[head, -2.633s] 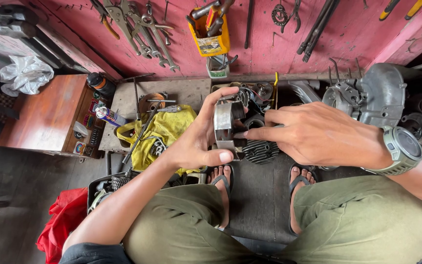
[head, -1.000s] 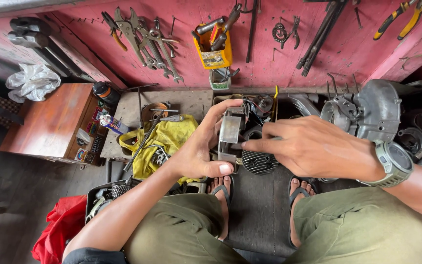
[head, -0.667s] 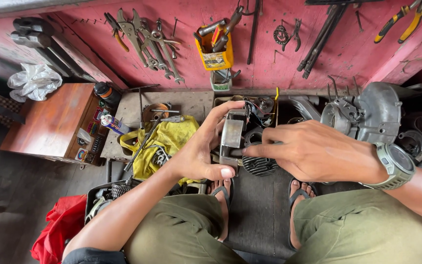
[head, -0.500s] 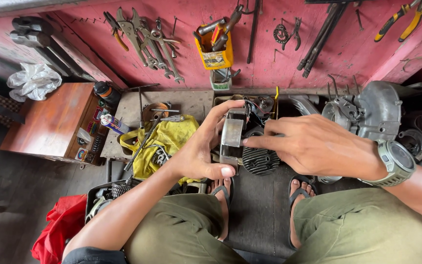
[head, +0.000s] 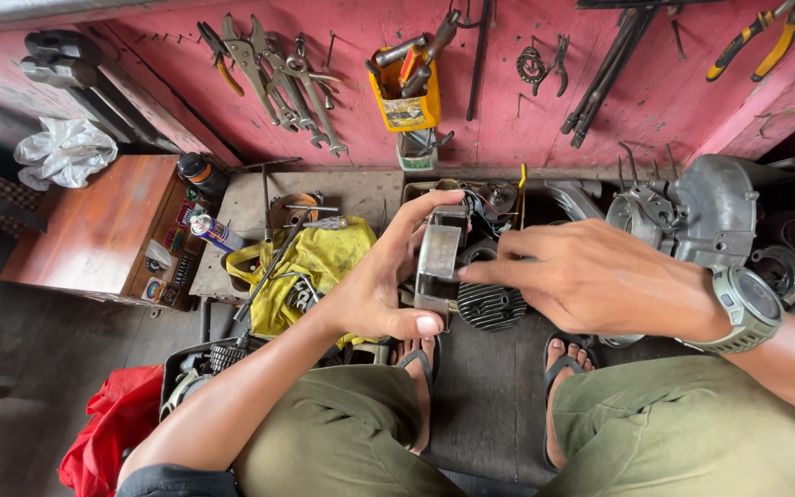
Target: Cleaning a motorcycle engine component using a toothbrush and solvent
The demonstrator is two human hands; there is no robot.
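My left hand (head: pixel 379 281) grips a grey metal engine part (head: pixel 437 258), thumb under it and fingers over its top edge. My right hand (head: pixel 600 276), with a green wristwatch (head: pixel 747 308) on its wrist, comes in from the right and its fingertips touch the part's right side. Below the part a dark finned cylinder head (head: pixel 489 306) lies on the floor by my sandalled feet (head: pixel 420 368).
A pink wall (head: pixel 508 110) carries hung wrenches, pliers and a yellow holder of tools (head: pixel 404 87). A yellow rag with tools (head: pixel 310 267) lies left, a wooden box (head: pixel 94 230) beyond it, a red cloth (head: pixel 108 428) lower left, a grey engine casing (head: pixel 701 207) right.
The view has risen slightly. My right hand has drawn back a little from covering the part, so its fingertips now touch the side. My left hand keeps its grip.
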